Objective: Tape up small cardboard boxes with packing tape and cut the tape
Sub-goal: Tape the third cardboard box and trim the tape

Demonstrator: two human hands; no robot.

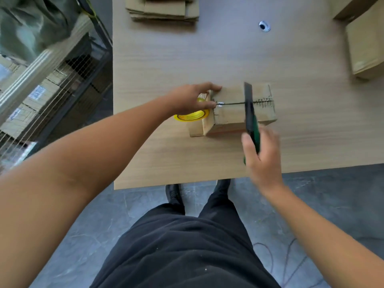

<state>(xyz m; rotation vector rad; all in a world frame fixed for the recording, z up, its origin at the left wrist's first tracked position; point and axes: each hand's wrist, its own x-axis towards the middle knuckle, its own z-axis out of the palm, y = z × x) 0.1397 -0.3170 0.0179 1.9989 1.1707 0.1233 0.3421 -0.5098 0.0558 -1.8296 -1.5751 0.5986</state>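
A small cardboard box (230, 113) lies on the wooden table (166, 65) near its front edge, a dark seam running along its top. My left hand (193, 96) grips a roll of packing tape (191, 117) with a yellow core, held against the box's left end. My right hand (261, 156) holds a green and black utility knife (250, 113). Its blade end points away from me, across the top of the box. The hand and knife are blurred.
A stack of flattened cardboard boxes (162, 9) lies at the table's far edge. More boxes (365, 48) stand at the right. A cable hole (264, 26) sits in the tabletop. A wire cage (52, 84) with cartons stands left of the table.
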